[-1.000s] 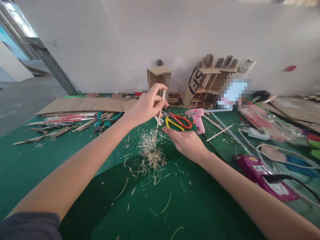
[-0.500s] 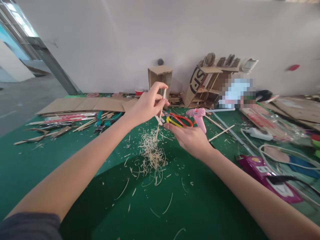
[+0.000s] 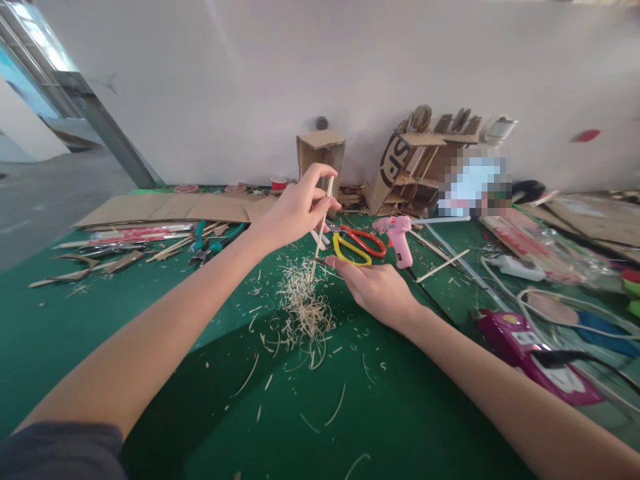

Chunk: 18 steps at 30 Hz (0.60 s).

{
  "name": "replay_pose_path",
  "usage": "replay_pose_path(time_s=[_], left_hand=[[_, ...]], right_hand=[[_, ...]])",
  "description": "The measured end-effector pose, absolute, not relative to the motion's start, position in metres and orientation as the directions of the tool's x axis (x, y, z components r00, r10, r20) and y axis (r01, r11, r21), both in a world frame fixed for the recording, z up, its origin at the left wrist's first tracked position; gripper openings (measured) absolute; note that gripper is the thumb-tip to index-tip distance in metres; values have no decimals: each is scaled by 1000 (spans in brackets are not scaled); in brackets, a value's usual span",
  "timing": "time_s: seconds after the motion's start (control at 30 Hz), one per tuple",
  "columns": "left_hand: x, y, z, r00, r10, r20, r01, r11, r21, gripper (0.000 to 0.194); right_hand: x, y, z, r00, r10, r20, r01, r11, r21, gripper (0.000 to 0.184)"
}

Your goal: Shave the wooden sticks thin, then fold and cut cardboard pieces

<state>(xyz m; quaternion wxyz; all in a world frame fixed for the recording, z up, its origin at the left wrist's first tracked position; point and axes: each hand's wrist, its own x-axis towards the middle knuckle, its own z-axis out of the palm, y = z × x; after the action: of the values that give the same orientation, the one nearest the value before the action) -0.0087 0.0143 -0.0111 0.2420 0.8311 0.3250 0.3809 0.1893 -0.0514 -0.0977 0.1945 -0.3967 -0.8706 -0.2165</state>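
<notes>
My left hand (image 3: 300, 210) pinches the top of a thin wooden stick (image 3: 321, 237). The stick slants down, its lower end at a heap of pale curled shavings (image 3: 305, 303) on the green tabletop (image 3: 210, 400). My right hand (image 3: 377, 287) is closed on a thin, dark blade-like tool (image 3: 321, 261), mostly hidden by the fingers. The tool's tip meets the stick's lower part. Just behind the right hand lie scissors (image 3: 367, 241) with red and yellow handles, and beside them a pink glue gun (image 3: 397, 237).
Pliers (image 3: 215, 243), wood strips and flat cardboard (image 3: 165, 208) lie at the left. A cardboard box (image 3: 321, 150) and a cardboard shelf model (image 3: 415, 163) stand against the wall. At the right are a purple power strip (image 3: 537, 357), cables and plastic-wrapped sticks (image 3: 540, 247).
My right hand has moved down along the stick with the tool, uncovering more of the yellow scissor handle. My left hand and the stick stay nearly in place.
</notes>
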Motion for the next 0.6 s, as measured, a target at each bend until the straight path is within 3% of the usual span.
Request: replay_pose_path(time_s=[0.2, 0.33, 0.6], left_hand=[[-10, 14, -10, 504, 731, 459, 365, -663, 654, 36], [-10, 12, -9, 510, 720, 471, 352, -674, 650, 35], [-9, 15, -12, 484, 727, 487, 358, -672, 648, 35]], right_hand=[[187, -51, -100, -542, 654, 528, 829, 520, 207, 52], [185, -54, -97, -650, 639, 412, 757, 590, 281, 51], [187, -52, -95, -587, 627, 512, 805, 522, 282, 50]])
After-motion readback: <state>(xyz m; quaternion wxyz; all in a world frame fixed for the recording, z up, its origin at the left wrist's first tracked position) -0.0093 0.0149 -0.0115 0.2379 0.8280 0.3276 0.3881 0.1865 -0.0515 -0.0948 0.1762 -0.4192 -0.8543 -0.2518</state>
